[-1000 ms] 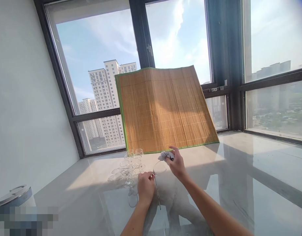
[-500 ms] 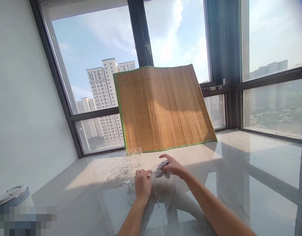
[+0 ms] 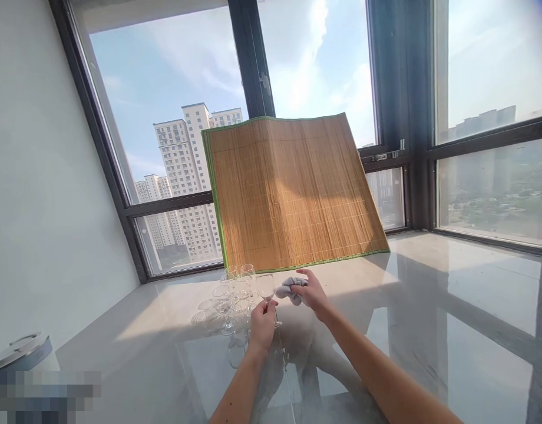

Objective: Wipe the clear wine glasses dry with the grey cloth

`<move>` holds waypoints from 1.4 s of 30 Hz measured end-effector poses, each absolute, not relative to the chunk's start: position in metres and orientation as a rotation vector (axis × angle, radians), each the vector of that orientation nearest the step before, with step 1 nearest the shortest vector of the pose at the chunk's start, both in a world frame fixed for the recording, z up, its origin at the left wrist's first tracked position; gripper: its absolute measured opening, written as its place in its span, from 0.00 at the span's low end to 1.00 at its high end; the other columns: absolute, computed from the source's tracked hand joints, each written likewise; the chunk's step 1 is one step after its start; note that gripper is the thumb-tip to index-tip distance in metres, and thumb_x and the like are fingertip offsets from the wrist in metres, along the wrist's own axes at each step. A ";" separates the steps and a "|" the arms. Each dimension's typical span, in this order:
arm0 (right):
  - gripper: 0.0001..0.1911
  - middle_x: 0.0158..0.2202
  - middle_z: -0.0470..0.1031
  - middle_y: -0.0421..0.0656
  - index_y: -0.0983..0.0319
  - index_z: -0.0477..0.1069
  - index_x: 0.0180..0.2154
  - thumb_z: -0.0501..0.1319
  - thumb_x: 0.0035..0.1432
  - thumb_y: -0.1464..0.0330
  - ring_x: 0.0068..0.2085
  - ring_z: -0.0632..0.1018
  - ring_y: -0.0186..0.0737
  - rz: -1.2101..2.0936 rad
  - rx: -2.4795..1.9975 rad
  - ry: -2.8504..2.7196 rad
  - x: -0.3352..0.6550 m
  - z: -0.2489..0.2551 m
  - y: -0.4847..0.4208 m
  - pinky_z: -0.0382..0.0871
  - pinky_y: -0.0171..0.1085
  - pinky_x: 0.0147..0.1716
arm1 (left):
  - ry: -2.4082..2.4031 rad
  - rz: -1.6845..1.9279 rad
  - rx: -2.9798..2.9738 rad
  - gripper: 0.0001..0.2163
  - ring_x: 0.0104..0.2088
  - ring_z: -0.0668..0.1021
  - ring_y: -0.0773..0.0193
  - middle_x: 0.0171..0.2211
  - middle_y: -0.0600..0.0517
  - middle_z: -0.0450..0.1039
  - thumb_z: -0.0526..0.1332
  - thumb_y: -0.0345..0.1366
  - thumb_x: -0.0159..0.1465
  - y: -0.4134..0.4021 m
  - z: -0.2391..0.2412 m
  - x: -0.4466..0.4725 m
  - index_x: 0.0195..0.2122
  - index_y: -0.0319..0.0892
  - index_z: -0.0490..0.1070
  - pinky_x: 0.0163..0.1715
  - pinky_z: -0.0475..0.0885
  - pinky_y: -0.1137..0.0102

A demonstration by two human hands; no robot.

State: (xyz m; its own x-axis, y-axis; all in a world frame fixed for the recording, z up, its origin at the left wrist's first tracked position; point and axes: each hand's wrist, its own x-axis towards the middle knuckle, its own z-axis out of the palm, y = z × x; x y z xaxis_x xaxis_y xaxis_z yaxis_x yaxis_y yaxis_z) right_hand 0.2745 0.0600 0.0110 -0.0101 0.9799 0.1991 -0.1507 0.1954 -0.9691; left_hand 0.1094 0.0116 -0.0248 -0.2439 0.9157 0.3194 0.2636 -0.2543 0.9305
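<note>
At the middle of the counter (image 3: 430, 330), the left hand (image 3: 262, 323) pinches a glass (image 3: 265, 287) by its stem. It stands upright now; half a second ago it was tipped over with the cloth (image 3: 290, 285) pressed to its bowl. The right hand (image 3: 314, 292), fingers bunched on that grey cloth, has drawn off to the glass's three o'clock, just apart. The glass is clear, small-bowled and sunlit. Other glasses (image 3: 231, 294) cluster at its nine o'clock, and a mat (image 3: 293, 194) leans at twelve.
</note>
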 end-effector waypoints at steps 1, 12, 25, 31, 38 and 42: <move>0.33 0.31 0.76 0.41 0.61 0.64 0.50 0.69 0.39 0.67 0.34 0.76 0.44 1.191 -0.927 -1.279 0.270 0.008 0.058 0.68 0.40 0.33 | 1.414 1.570 1.426 0.23 0.29 0.72 0.64 0.27 0.51 0.72 0.59 0.58 0.59 0.010 -0.023 0.109 0.31 0.39 0.75 0.31 0.64 0.71; 0.32 0.25 0.71 0.35 0.61 0.66 0.50 0.65 0.38 0.72 0.29 0.72 0.37 1.349 -0.864 -1.535 0.265 0.011 0.047 0.64 0.35 0.29 | 1.452 1.729 1.315 0.20 0.24 0.65 0.69 0.20 0.56 0.66 0.61 0.54 0.57 0.006 -0.013 0.103 0.22 0.41 0.67 0.26 0.60 0.73; 0.39 0.35 0.74 0.40 0.59 0.60 0.57 0.66 0.42 0.70 0.35 0.74 0.41 1.453 -0.818 -1.590 0.258 -0.005 0.048 0.67 0.38 0.35 | 1.763 1.323 1.761 0.08 0.30 0.74 0.64 0.27 0.53 0.77 0.56 0.29 0.55 0.006 -0.027 0.099 0.27 0.42 0.74 0.29 0.62 0.73; 0.38 0.41 0.75 0.42 0.58 0.59 0.54 0.65 0.37 0.71 0.39 0.76 0.42 1.510 -0.741 -1.491 0.244 -0.023 0.050 0.68 0.39 0.40 | 1.423 1.323 1.807 0.14 0.38 0.78 0.61 0.36 0.52 0.81 0.57 0.26 0.51 0.002 -0.021 0.105 0.36 0.42 0.79 0.39 0.70 0.72; 0.41 0.39 0.74 0.41 0.59 0.55 0.56 0.62 0.36 0.70 0.36 0.75 0.41 1.408 -0.834 -1.290 0.231 -0.030 0.053 0.68 0.39 0.37 | 1.774 1.462 1.680 0.15 0.36 0.76 0.61 0.33 0.51 0.77 0.52 0.23 0.52 0.003 -0.019 0.096 0.35 0.43 0.75 0.38 0.69 0.70; 0.40 0.39 0.73 0.42 0.60 0.56 0.56 0.61 0.37 0.69 0.37 0.75 0.42 1.233 -0.964 -1.217 0.239 -0.029 0.059 0.68 0.38 0.37 | 2.096 2.060 1.613 0.14 0.49 0.70 0.55 0.43 0.46 0.70 0.52 0.27 0.57 -0.008 -0.005 0.085 0.42 0.43 0.69 0.54 0.63 0.59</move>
